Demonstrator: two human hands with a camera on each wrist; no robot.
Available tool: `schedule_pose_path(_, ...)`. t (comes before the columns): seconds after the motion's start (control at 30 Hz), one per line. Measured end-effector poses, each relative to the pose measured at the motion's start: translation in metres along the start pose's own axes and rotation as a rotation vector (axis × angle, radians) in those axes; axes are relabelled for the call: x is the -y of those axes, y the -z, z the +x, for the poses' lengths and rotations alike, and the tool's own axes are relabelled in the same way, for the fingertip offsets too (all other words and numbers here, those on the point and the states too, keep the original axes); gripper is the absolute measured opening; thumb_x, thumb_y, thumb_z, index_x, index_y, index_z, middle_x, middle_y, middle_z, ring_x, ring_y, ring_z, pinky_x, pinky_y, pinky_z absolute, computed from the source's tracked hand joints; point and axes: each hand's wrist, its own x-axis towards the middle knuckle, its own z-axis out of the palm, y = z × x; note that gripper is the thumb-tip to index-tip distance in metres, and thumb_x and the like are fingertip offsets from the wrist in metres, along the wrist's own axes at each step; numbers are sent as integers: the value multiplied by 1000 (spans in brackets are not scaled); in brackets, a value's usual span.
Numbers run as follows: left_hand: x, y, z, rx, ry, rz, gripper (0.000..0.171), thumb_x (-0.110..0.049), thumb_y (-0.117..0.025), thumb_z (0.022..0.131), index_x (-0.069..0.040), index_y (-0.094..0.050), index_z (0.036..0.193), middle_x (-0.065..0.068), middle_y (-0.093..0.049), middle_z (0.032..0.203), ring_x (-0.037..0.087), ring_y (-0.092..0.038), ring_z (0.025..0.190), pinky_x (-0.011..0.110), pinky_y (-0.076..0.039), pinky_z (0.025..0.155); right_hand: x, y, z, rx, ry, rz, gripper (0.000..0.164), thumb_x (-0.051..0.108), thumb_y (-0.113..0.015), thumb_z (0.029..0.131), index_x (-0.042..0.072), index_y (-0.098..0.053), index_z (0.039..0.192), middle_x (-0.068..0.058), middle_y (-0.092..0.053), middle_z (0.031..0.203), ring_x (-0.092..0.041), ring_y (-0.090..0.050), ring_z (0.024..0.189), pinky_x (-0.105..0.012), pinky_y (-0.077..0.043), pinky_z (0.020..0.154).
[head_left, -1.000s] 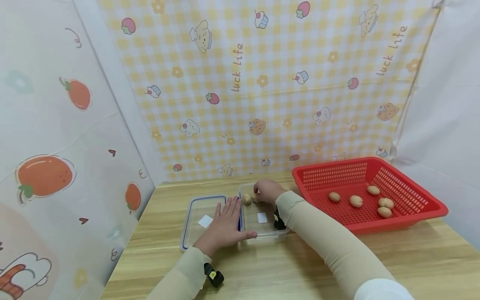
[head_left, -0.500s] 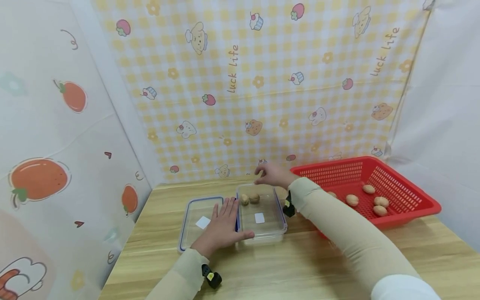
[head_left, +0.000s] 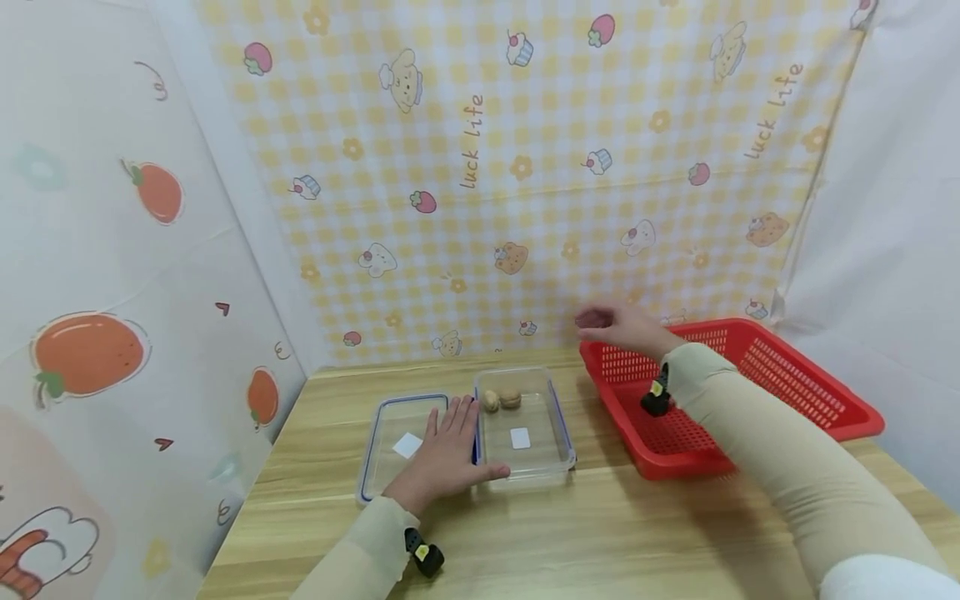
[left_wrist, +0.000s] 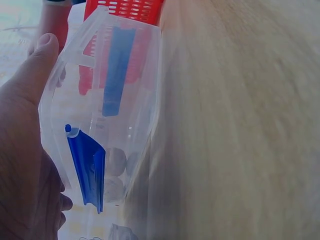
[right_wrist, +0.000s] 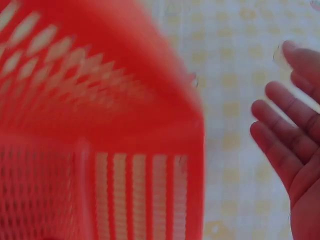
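Observation:
My left hand [head_left: 450,458] rests with spread fingers across the near left edge of a clear plastic food container [head_left: 540,454]. The left wrist view shows that hand [left_wrist: 25,130] beside the container's wall and its blue latch [left_wrist: 90,167]. Walnuts [head_left: 510,400] lie together in the container's far left corner. Above the left rim of a red plastic basket [head_left: 678,465] is my right hand [head_left: 630,327], its fingers loosely bent. Nothing shows in that hand [right_wrist: 295,130] in the right wrist view. My right forearm hides the walnuts in the basket.
A clear lid [head_left: 386,425] with a blue seal lies left of the container, partly under my left hand. White labels show on lid and container. A patterned cloth [head_left: 472,233] hangs behind the wooden table [head_left: 525,542], and a white sheet [head_left: 892,250] hangs on the right.
My right hand has let go of a walnut in the container, risen out, and moved right to the basket's rim. The left hand has stayed in place.

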Motion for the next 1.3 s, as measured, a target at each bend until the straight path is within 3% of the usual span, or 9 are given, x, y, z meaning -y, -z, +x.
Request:
schedule_pose_path(0.3, -1, 2, 0, 6, -7, 0, 117, -79, -54, 85, -5, -7, 163, 14, -4, 169, 34, -1, 156, 58, 2, 121, -39, 34, -35, -28, -1, 36, 51, 37, -76, 92, 13, -62, 134, -11, -69, 125, -18, -66, 109, -31, -54, 89)
schedule_pose_path(0.47, -2, 2, 3, 1, -20, 8, 118, -80, -54, 84, -5, -6, 163, 14, -4, 169, 33, -2, 156, 57, 2, 122, -60, 39, -53, -34, 29, 41, 47, 25, -75, 94, 6, -59, 134, -21, -65, 129, -16, -65, 111, -23, -54, 86)
schedule_pose_path(0.6, -1, 2, 5, 1, -15, 30, 120, -85, -50, 82, -8, -5, 163, 11, -3, 169, 30, 1, 156, 56, 4, 122, -74, 38, -61, -28, 48, 34, 47, 20, -76, 93, 1, -59, 133, -23, -65, 126, -24, -65, 111, -22, -54, 85)
schedule_pose_path(0.8, 0, 3, 6, -6, -24, 30, 120, -84, -50, 83, -7, -6, 163, 11, -4, 169, 29, 2, 156, 56, 3, 122, -88, 36, -71, 28, -11, -40, 55, 28, -78, 91, 5, -56, 136, -16, -65, 124, -31, -62, 113, -22, -52, 85)
schedule_pose_path(1.0, 1, 1, 4, 2, -13, 29, 120, -83, -51, 83, -7, -5, 163, 12, -4, 169, 31, 0, 156, 57, 2, 122, -104, 32, -75, 77, -27, -19, 57, 26, -79, 89, 2, -56, 136, -17, -65, 123, -33, -62, 112, -24, -52, 85)
schedule_pose_path(1.3, 2, 1, -2, -5, 2, 9, 118, -81, -54, 84, -7, -8, 163, 13, -6, 169, 29, 1, 156, 58, 2, 122, -127, 36, -75, 243, -33, -51, 55, 22, -83, 84, -2, -58, 128, -16, -65, 117, -27, -60, 105, -31, -52, 86)
